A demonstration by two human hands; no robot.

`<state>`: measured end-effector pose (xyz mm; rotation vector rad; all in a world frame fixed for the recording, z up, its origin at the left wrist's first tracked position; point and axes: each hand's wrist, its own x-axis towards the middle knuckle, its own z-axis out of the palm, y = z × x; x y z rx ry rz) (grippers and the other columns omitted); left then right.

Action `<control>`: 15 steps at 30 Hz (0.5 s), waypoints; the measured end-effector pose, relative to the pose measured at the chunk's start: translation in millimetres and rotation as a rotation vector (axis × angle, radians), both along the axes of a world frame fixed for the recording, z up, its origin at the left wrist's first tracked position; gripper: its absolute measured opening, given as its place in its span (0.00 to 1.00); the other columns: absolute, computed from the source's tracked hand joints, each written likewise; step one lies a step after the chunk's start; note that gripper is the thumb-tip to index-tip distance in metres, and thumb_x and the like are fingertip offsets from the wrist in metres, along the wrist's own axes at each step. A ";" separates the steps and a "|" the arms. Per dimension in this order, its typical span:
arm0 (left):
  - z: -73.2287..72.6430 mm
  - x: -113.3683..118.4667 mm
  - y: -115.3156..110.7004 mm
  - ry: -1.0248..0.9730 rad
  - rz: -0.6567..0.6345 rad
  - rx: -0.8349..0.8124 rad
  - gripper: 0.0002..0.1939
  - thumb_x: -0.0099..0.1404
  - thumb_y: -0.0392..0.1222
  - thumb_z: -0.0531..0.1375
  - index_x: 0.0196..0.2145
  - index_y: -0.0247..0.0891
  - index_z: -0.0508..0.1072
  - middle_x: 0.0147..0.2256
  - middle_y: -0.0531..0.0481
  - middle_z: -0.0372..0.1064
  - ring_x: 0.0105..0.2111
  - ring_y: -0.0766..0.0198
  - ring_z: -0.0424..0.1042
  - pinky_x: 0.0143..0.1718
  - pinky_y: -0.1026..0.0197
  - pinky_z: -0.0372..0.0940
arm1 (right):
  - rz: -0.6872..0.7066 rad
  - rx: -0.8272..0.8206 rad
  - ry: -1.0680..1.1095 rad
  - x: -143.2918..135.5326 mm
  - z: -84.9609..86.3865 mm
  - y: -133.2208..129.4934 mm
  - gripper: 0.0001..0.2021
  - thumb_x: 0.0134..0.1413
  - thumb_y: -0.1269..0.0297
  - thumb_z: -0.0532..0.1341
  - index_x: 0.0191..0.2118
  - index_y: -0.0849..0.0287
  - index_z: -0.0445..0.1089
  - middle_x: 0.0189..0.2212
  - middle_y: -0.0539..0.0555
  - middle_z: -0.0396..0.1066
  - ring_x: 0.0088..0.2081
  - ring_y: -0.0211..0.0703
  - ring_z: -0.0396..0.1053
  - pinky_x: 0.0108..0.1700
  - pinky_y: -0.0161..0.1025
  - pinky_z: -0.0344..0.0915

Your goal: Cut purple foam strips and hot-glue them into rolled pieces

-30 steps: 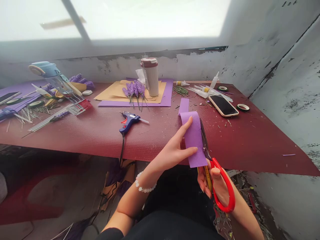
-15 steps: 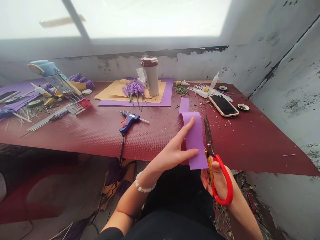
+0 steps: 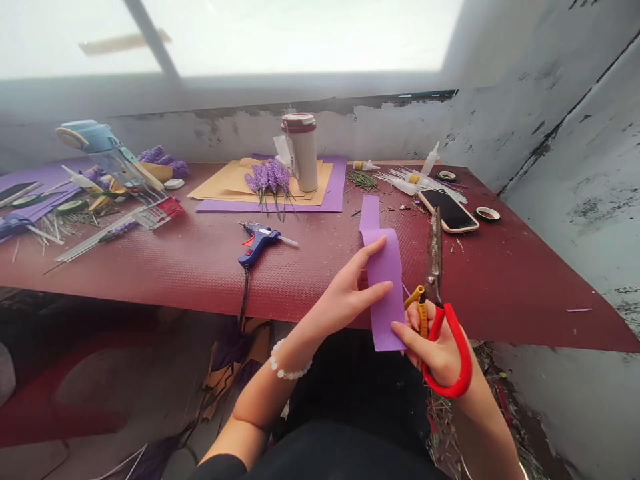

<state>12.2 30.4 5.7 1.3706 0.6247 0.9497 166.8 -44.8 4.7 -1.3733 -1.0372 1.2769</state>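
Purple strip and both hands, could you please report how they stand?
Left hand holding purple strip. Right hand holding red-handled scissors and yellow tool, thumb on strip's near end. Blades off strip; glue gun lies clear to the left.

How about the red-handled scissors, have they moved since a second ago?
Yes, to the right: the red-handled scissors now have their tips overlapping the phone in view; earlier, the tips were left of it.

Shows a long purple strip (image 3: 387,303), flat on the table (image 3: 310,283) at the far end, then raised in a soft bend and sloping down to a straight near end. Just beside, shows red-handled scissors (image 3: 433,267), dark worn blades together, pointing away, and a partly hidden yellow-handled tool (image 3: 422,307).
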 end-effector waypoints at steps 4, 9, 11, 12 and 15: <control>0.0 2.1 1.7 -0.018 -0.031 -0.010 0.42 0.64 0.42 0.66 0.71 0.44 0.55 0.67 0.41 0.60 0.57 0.47 0.71 0.56 0.49 0.70 | 0.036 -0.027 -0.058 1.2 -5.4 -2.5 0.29 0.36 0.42 0.74 0.24 0.52 0.56 0.12 0.40 0.57 0.12 0.30 0.54 0.15 0.30 0.53; 6.6 -1.3 6.1 -0.091 0.040 0.127 0.42 0.63 0.42 0.68 0.71 0.45 0.57 0.69 0.46 0.57 0.65 0.45 0.62 0.62 0.50 0.66 | 0.191 0.083 -0.165 8.7 -5.9 -5.1 0.35 0.40 0.20 0.58 0.22 0.53 0.60 0.11 0.45 0.56 0.14 0.34 0.52 0.17 0.36 0.54; 10.7 -3.3 7.3 -0.098 0.064 0.165 0.42 0.63 0.42 0.68 0.71 0.46 0.57 0.70 0.48 0.56 0.67 0.44 0.58 0.63 0.50 0.65 | 0.288 0.182 -0.136 10.1 -8.5 -9.3 0.38 0.41 0.17 0.52 0.22 0.54 0.63 0.14 0.46 0.57 0.17 0.35 0.51 0.19 0.37 0.53; 12.5 -4.0 7.5 -0.102 0.069 0.174 0.43 0.63 0.43 0.68 0.71 0.48 0.56 0.70 0.48 0.56 0.68 0.44 0.57 0.64 0.49 0.65 | 0.311 0.213 -0.105 9.8 -10.8 -11.7 0.39 0.42 0.17 0.51 0.24 0.55 0.65 0.16 0.47 0.58 0.18 0.36 0.51 0.20 0.38 0.53; 15.7 -5.1 6.9 -0.109 0.066 0.187 0.44 0.64 0.44 0.68 0.72 0.52 0.54 0.70 0.51 0.55 0.68 0.42 0.56 0.64 0.47 0.64 | 0.276 0.221 -0.008 5.5 -19.2 -18.1 0.42 0.39 0.15 0.49 0.29 0.53 0.70 0.20 0.48 0.60 0.19 0.37 0.49 0.20 0.38 0.52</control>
